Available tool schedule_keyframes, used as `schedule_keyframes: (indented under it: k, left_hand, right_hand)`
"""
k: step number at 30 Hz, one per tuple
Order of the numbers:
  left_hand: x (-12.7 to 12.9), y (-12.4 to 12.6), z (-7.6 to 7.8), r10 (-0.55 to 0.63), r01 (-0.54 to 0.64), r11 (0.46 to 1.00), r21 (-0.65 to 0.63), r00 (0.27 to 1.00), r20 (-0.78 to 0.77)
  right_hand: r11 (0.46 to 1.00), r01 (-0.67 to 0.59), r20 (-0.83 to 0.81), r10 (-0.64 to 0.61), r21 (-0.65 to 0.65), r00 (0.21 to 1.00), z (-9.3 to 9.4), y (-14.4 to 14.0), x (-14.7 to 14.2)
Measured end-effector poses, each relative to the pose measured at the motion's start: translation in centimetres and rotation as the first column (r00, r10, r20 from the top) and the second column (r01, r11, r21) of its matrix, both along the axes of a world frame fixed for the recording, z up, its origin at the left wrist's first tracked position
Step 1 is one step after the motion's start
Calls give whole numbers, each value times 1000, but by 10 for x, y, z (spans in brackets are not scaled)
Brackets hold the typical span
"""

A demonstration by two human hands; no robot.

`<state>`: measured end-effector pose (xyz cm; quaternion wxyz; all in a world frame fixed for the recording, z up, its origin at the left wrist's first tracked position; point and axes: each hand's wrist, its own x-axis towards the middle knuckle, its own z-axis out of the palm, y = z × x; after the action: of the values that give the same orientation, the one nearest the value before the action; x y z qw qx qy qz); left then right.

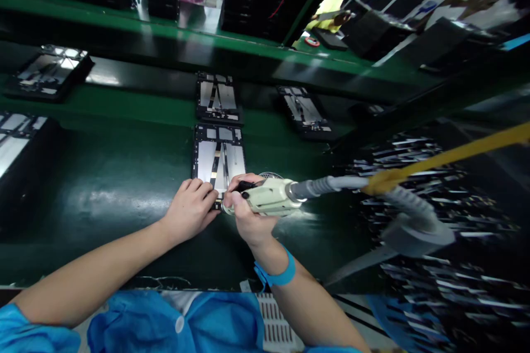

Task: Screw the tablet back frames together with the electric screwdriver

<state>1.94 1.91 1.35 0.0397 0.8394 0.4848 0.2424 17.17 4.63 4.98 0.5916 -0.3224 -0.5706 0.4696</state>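
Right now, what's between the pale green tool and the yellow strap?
In the head view, a grey cable runs from the pale green tool in the right hand to the yellow strap.

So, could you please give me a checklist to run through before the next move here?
1. Left hand at the open tablet: ok, its fingers are at the near edge.
2. Right hand gripping the electric screwdriver: ok, held near its front end.
3. Screwdriver tip seated: cannot tell, the hands hide it.
4. Grey cord clear of the tablet: ok, it leads off to the right.
5. Blue wristband worn: ok, around the right wrist.
6. Gap to the tablet behind: cannot tell, the edges look very close.
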Motion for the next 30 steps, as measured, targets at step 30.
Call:
schedule_keyframes:
  k: [30]
  left_hand:
    - [-147,208,11,653,-647,753,-119,757,21]
  right_hand:
    - [976,216,85,-218,27,972,-1,16,70]
